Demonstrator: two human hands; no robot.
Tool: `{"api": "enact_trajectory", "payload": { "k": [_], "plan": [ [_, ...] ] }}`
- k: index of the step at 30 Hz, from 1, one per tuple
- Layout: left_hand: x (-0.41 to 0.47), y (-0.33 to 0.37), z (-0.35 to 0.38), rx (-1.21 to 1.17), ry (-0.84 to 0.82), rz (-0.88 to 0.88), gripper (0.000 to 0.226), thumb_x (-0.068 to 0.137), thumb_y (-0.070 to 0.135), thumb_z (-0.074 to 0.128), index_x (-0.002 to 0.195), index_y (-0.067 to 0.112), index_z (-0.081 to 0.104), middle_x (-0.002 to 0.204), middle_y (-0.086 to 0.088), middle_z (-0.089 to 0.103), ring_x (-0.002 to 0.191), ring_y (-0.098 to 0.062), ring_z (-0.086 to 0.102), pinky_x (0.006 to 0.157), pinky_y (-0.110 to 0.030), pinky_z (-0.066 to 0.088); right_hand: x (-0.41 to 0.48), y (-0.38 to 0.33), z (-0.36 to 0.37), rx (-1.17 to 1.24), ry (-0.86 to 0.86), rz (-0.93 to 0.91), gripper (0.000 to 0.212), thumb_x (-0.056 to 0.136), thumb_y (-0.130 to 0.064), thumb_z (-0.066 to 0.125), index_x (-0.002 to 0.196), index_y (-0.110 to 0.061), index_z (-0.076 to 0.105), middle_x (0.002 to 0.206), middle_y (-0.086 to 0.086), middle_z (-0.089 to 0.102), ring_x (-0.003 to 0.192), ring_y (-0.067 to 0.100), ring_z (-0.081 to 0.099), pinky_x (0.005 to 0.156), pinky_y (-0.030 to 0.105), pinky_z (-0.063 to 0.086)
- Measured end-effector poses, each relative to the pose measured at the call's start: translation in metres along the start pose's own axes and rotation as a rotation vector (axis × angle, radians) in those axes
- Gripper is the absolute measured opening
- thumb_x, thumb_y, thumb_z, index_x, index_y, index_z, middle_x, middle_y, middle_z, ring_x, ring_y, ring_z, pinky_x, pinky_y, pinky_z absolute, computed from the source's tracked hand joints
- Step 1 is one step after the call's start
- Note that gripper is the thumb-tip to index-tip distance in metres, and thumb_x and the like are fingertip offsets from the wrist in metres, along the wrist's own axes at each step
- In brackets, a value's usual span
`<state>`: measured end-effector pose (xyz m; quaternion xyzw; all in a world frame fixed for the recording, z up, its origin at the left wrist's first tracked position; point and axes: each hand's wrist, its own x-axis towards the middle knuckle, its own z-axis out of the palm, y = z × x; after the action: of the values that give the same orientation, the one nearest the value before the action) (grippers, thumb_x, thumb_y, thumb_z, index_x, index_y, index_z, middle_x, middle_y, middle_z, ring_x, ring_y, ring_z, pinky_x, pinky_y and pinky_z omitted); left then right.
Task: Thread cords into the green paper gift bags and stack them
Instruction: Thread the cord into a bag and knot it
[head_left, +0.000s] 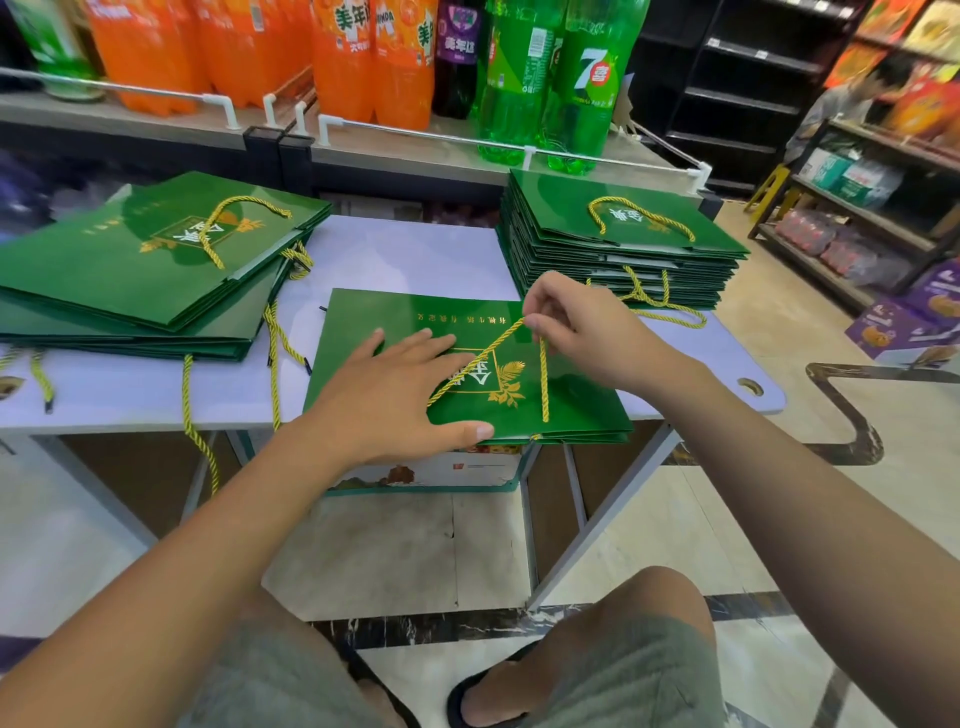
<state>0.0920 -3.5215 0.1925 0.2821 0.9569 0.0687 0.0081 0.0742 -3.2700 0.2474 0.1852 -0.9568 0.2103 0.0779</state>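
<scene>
A flat green paper gift bag (566, 405) with gold print lies at the front middle of the white table (410, 254). My left hand (400, 395) presses flat on the bag with straight fingers. Above the bag, my right hand (576, 322) pinches the top of a yellow cord (544, 379) loop whose two strands run down to the bag's near edge. A spread pile of green bags (130, 280) with cords lies at the left. A neat tall stack of green bags (623, 239) stands at the back right.
Loose yellow cords (195, 426) hang over the table's front edge at the left. Large soda bottles (395, 57) stand on a shelf behind the table. Store shelving (857, 208) and purple boxes (904, 317) are at the right. A box sits under the table.
</scene>
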Motion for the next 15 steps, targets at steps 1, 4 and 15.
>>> {"api": "enact_trajectory", "payload": {
  "k": [1, 4, 15],
  "plan": [
    [0.0, 0.0, 0.0, 0.001, -0.003, -0.001, 0.111, 0.068, 0.099, 0.01, 0.162, 0.041, 0.013, 0.171, 0.013, 0.009, 0.157, -0.008, 0.004, 0.128, -0.051, 0.003, 0.002, -0.001, 0.001, 0.019, 0.012, -0.002, 0.004, 0.104, -0.019, 0.056, 0.106, -0.022, 0.058, 0.084, -0.01, 0.067, 0.073, 0.008, 0.066, 0.075, 0.04, 0.056],
    [0.0, 0.0, -0.001, 0.001, -0.001, 0.001, 0.113, 0.067, 0.1, 0.01, 0.162, 0.039, 0.014, 0.171, 0.013, 0.009, 0.157, -0.008, 0.005, 0.128, -0.051, 0.004, 0.007, -0.008, 0.005, 0.271, 0.007, 0.077, 0.011, 0.107, -0.016, 0.049, 0.112, -0.02, 0.058, 0.091, 0.001, 0.065, 0.071, 0.014, 0.07, 0.073, 0.041, 0.062],
    [0.001, -0.001, 0.0, 0.01, 0.002, -0.003, 0.119, 0.066, 0.101, 0.012, 0.164, 0.032, 0.01, 0.171, 0.013, 0.009, 0.157, -0.008, 0.004, 0.127, -0.054, 0.001, 0.031, -0.016, 0.024, 0.531, -0.018, 0.221, 0.017, 0.108, -0.019, 0.049, 0.106, -0.019, 0.065, 0.067, -0.008, 0.046, 0.049, 0.011, 0.041, 0.046, 0.028, 0.043]
  ]
}}
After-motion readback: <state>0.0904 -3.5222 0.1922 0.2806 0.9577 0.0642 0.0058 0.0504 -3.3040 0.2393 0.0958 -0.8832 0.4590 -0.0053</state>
